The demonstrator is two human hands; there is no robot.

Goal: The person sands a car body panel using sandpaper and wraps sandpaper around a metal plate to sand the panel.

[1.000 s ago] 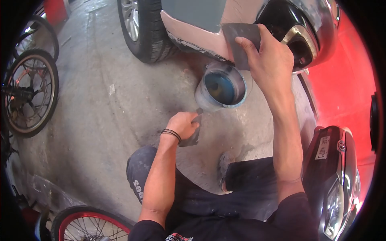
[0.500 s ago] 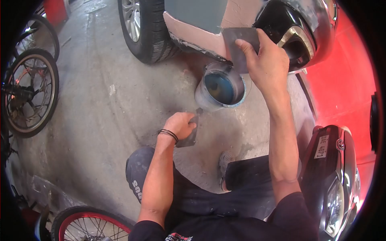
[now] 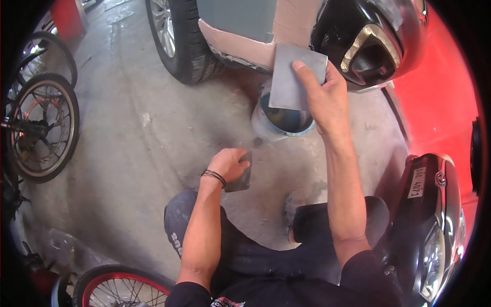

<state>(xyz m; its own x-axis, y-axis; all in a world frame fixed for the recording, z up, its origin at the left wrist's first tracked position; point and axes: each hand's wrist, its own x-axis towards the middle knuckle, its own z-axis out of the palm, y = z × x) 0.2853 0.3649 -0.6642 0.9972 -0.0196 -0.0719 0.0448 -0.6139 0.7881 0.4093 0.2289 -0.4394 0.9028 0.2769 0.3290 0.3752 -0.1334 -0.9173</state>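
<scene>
My right hand [image 3: 327,100] pinches a flat grey sheet of sandpaper [image 3: 286,84], thumb on its face and fingers behind. The sheet is held above a bucket [image 3: 263,125] of dark bluish liquid and covers part of the bucket's opening. Just behind the sheet is the car's lower body panel [image 3: 235,42], pinkish with a grey area; I cannot tell whether they touch. Lower left, my left hand [image 3: 227,165] is closed around a smaller dark grey sandpaper piece [image 3: 239,183], held over the floor and apart from the bucket.
A car tyre [image 3: 192,56] stands left of the panel, and a black fog-light housing [image 3: 371,56] lies to its right. Bicycle wheels [image 3: 71,128] line the left side, with a red-rimmed wheel [image 3: 89,286] below. A dark car front [image 3: 409,220] is at the right.
My right hand has drawn down and back from the panel with its sheet, which now shows its lighter face over the bucket. My left hand stays nearly in place.
</scene>
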